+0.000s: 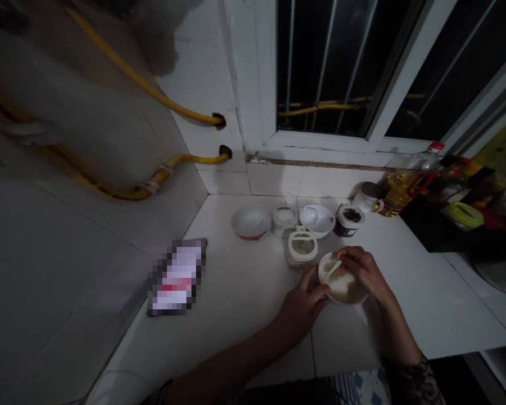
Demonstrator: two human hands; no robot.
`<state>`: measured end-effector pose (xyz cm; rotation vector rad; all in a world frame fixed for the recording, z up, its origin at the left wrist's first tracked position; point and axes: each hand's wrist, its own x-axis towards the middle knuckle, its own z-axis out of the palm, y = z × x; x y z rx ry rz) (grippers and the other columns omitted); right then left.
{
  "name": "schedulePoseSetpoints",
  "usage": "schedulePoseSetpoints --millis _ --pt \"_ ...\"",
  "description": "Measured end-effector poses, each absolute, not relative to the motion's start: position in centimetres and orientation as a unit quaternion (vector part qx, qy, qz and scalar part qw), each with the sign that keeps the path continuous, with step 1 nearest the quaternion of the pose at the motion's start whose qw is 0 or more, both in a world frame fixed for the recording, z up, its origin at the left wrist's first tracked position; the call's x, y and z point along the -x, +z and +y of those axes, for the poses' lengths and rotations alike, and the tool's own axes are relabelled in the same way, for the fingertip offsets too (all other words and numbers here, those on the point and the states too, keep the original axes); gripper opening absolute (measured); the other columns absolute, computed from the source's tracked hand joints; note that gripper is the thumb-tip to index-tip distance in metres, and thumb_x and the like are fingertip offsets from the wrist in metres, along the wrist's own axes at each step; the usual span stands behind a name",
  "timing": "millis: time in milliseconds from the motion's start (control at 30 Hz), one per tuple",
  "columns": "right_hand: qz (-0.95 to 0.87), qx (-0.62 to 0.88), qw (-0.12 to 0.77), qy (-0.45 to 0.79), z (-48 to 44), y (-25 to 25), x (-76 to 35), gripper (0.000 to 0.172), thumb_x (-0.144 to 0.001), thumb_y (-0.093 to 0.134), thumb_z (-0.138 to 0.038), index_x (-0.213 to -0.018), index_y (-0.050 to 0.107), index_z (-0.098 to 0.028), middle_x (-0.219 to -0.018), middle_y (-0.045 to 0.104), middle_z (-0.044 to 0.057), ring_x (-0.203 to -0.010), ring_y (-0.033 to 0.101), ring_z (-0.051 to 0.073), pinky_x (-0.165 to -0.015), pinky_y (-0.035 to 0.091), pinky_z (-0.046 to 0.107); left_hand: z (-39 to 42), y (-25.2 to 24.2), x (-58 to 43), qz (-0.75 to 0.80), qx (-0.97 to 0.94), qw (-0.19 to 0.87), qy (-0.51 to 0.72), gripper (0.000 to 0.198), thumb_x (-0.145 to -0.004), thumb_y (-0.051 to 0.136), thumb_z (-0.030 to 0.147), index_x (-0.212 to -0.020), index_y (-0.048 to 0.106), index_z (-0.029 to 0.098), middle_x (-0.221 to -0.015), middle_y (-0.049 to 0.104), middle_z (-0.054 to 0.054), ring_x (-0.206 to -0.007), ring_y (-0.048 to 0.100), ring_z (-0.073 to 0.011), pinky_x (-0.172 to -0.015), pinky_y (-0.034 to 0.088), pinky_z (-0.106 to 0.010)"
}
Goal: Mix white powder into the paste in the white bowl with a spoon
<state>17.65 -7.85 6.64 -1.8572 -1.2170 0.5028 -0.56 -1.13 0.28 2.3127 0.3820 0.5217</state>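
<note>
My left hand grips the near rim of a small white bowl holding a pale powder or paste, tilted a little toward me on the white counter. Over the bowl's far side my right hand is closed on a small white spoon whose tip dips into the contents. Just behind the bowl stands a clear jar with a white lid.
Along the back sit a white bowl with a red base, a clear container, another white bowl, a dark jar and an oil bottle. A flat packet lies at left. Yellow hoses run along the wall.
</note>
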Motion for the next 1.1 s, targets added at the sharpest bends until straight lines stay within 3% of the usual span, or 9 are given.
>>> schedulePoseSetpoints --millis 467,867,1100 --pt "-0.410 0.736 0.483 0.239 -7.9 6.2 -18.2 0.015 -0.076 0.056 -0.032 -0.070 0.063 -0.020 -0.052 0.055 -0.003 -0.054 0.048 0.014 -0.054 0.035 0.025 -1.1 0.4 0.5 0.148 -0.902 0.355 0.198 0.020 -0.083 0.059 0.010 -0.100 0.060 0.021 -0.139 0.035 -0.009 -0.096 0.061 -0.0184 -0.087 0.052 -0.036" --pt "-0.310 0.702 0.592 0.247 -8.1 7.0 -19.1 0.017 -0.063 0.063 -0.035 -0.065 0.062 -0.019 -0.044 0.053 -0.003 -0.049 0.046 0.014 -0.058 0.036 0.028 -1.1 0.6 0.5 0.141 -0.902 0.356 0.199 0.022 -0.083 0.057 0.009 -0.101 0.059 0.022 -0.140 0.034 -0.009 -0.097 0.062 -0.0181 -0.089 0.052 -0.036" --pt "-0.348 0.732 0.551 0.199 -8.2 6.6 -19.2 0.016 -0.069 0.059 -0.036 -0.067 0.062 -0.020 -0.047 0.054 -0.003 -0.053 0.049 0.015 -0.060 0.037 0.028 -1.1 0.4 0.5 0.140 -0.900 0.360 0.203 0.019 -0.084 0.057 0.012 -0.101 0.059 0.022 -0.140 0.034 -0.009 -0.096 0.062 -0.0187 -0.087 0.053 -0.037"
